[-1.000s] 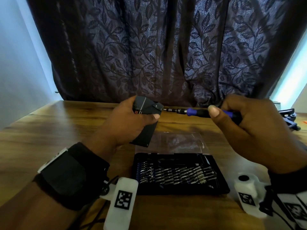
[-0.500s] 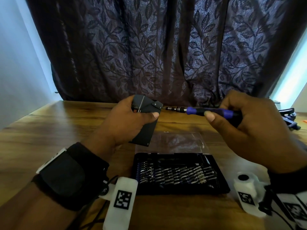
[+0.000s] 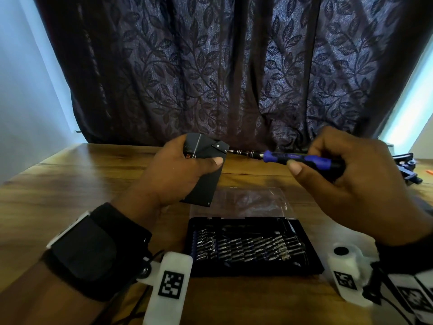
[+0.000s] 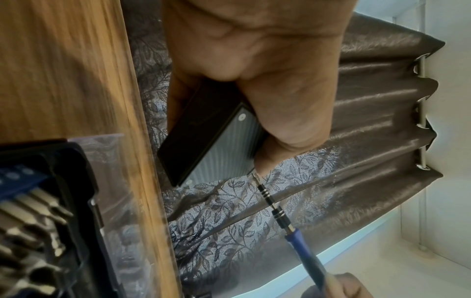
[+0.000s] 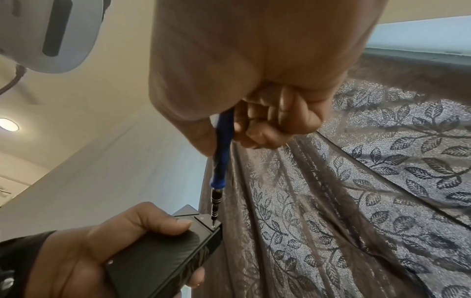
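Room in a home, serving as an improvised repair corner. A dark curtain (image 3: 222,78) with a woven leaf pattern fills the upper centre of the head view. In the left wrist view it hangs by eyelets from a rod (image 4: 422,68) at the right edge. Plain painted wall (image 3: 23,78) shows at upper left, and a recessed ceiling light (image 5: 7,124) at the left edge of the right wrist view. The wood-grain desk (image 3: 70,184) across the lower half bears an open bit case (image 3: 246,272), with a blue-handled screwdriver (image 3: 297,158) above it.
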